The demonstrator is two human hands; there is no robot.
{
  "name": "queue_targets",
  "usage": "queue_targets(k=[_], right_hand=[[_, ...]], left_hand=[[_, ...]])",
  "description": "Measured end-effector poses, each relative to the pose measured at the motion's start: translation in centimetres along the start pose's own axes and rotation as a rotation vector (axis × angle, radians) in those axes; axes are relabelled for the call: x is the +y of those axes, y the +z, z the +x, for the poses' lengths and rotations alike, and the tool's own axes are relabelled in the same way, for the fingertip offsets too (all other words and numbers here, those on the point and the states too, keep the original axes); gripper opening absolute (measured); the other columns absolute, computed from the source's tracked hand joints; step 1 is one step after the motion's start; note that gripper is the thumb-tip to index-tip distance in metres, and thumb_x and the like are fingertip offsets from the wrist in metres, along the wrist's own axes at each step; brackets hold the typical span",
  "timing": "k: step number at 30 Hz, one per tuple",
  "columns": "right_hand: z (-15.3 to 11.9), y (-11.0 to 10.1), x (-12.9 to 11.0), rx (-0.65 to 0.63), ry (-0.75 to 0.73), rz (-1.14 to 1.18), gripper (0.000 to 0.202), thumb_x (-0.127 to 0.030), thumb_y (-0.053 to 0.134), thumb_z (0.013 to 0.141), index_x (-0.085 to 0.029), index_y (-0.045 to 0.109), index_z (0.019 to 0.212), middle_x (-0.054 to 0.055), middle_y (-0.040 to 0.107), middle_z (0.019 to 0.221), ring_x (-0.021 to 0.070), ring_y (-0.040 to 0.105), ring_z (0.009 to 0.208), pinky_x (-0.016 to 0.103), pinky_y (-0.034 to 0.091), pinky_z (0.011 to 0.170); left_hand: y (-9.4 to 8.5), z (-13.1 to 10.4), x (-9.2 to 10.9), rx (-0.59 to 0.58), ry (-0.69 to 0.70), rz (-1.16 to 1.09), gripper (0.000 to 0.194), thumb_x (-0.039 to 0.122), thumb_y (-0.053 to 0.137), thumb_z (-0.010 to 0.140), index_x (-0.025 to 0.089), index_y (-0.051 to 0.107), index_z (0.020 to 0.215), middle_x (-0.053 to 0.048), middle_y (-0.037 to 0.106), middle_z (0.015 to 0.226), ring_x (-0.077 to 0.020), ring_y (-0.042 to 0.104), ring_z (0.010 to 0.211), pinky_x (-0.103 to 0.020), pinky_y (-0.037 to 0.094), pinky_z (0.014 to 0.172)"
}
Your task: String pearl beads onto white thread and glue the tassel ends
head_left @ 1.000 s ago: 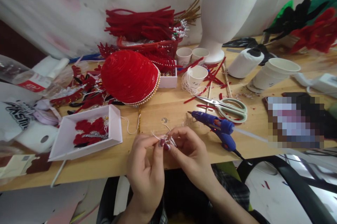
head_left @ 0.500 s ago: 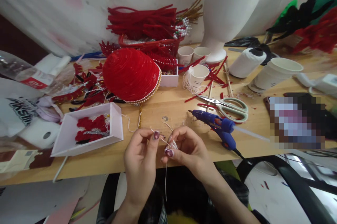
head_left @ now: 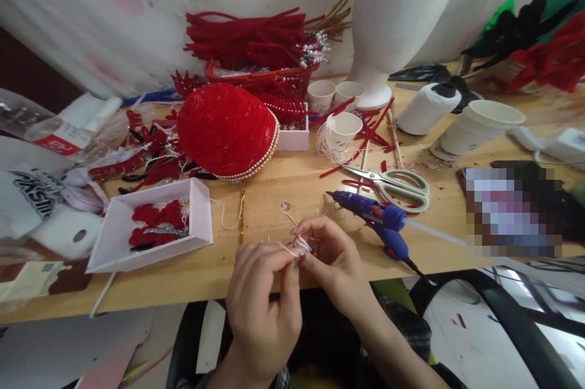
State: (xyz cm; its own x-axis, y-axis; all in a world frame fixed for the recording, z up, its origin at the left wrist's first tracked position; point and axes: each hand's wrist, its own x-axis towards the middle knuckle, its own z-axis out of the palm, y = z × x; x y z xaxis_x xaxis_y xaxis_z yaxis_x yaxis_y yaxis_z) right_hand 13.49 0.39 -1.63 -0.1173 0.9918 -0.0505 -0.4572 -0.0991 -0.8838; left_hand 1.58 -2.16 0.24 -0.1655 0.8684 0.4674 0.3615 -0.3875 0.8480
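Note:
Low over the table's front edge, my left hand (head_left: 261,291) is closed in a pinch, its fingertips beside the right thumb. White thread (head_left: 284,247) runs from it to a small white piece (head_left: 301,244), possibly strung beads, too small to tell. My right hand (head_left: 339,264) is closed on that piece between thumb and fingers. Right of the hands lies a blue hot glue gun (head_left: 365,209) with a clear glue stick in its back. Scissors (head_left: 388,183) with pale green handles rest behind it.
At left stands a white box (head_left: 201,212) with red pieces inside. Behind it sits a red rounded cap (head_left: 223,127) with beaded trim. Paper cups (head_left: 345,127), a white thread spool (head_left: 427,110), a white mannequin head (head_left: 397,17) and a pixelated phone (head_left: 507,206) occupy the right side.
My left hand has turned over and moved right, its fingertips now against the right hand's. The thread end that hung below the hands is no longer visible there.

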Motion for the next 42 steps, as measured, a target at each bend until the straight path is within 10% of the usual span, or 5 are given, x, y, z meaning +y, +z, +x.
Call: queue_targets(k=[4, 14, 26, 33, 42], right_hand=[[0.1, -0.2, 0.0, 0.012, -0.016, -0.032, 0.028, -0.036, 0.087, 0.074, -0.023, 0.067, 0.089, -0.003, 0.061, 0.075, 0.0111, 0.056, 0.063, 0.022, 0.05, 0.059], [-0.1, -1.3, 0.2, -0.295, 0.207, 0.32, 0.028, -0.024, 0.087, 0.076, -0.023, 0.062, 0.089, -0.005, 0.067, 0.076, 0.0107, 0.071, 0.06, 0.022, 0.06, 0.059], [0.1, -0.6, -0.6, 0.004, 0.002, -0.025, 0.024, -0.03, 0.089, 0.073, -0.023, 0.071, 0.088, -0.002, 0.068, 0.081, 0.0114, 0.062, 0.069, 0.021, 0.054, 0.063], [-0.2, -1.3, -0.5, -0.15, 0.156, 0.188, 0.024, -0.026, 0.087, 0.076, -0.022, 0.068, 0.09, -0.005, 0.067, 0.074, 0.0098, 0.069, 0.06, 0.023, 0.059, 0.064], [0.3, -1.6, 0.2, -0.07, 0.149, 0.145, 0.028, -0.026, 0.091, 0.071, -0.021, 0.071, 0.09, -0.005, 0.069, 0.075, 0.0081, 0.067, 0.063, 0.018, 0.055, 0.062]], left_hand=[[-0.1, -0.2, -0.1, -0.054, 0.034, 0.019, 0.025, 0.002, 0.073, 0.077, 0.025, 0.078, 0.087, -0.003, 0.078, 0.079, -0.0202, 0.071, 0.071, -0.031, 0.052, 0.071], [0.3, 1.8, -1.3, -0.004, -0.771, -0.584, 0.033, 0.043, 0.084, 0.074, 0.016, 0.066, 0.074, 0.0, 0.065, 0.066, -0.0114, 0.059, 0.058, -0.021, 0.049, 0.057], [0.7, -0.7, 0.8, 0.0, -0.105, -0.057, 0.016, 0.009, 0.066, 0.087, 0.024, 0.07, 0.084, 0.0, 0.073, 0.078, -0.0155, 0.068, 0.075, -0.023, 0.053, 0.073], [0.2, 1.0, -0.7, 0.16, -0.499, -0.299, 0.017, 0.032, 0.076, 0.086, 0.019, 0.069, 0.079, -0.001, 0.07, 0.073, -0.0138, 0.066, 0.07, -0.02, 0.053, 0.066], [0.6, -0.2, 0.2, 0.006, -0.545, -0.368, 0.021, 0.036, 0.073, 0.089, 0.018, 0.068, 0.081, 0.0, 0.068, 0.072, -0.0122, 0.065, 0.065, -0.019, 0.054, 0.062]])
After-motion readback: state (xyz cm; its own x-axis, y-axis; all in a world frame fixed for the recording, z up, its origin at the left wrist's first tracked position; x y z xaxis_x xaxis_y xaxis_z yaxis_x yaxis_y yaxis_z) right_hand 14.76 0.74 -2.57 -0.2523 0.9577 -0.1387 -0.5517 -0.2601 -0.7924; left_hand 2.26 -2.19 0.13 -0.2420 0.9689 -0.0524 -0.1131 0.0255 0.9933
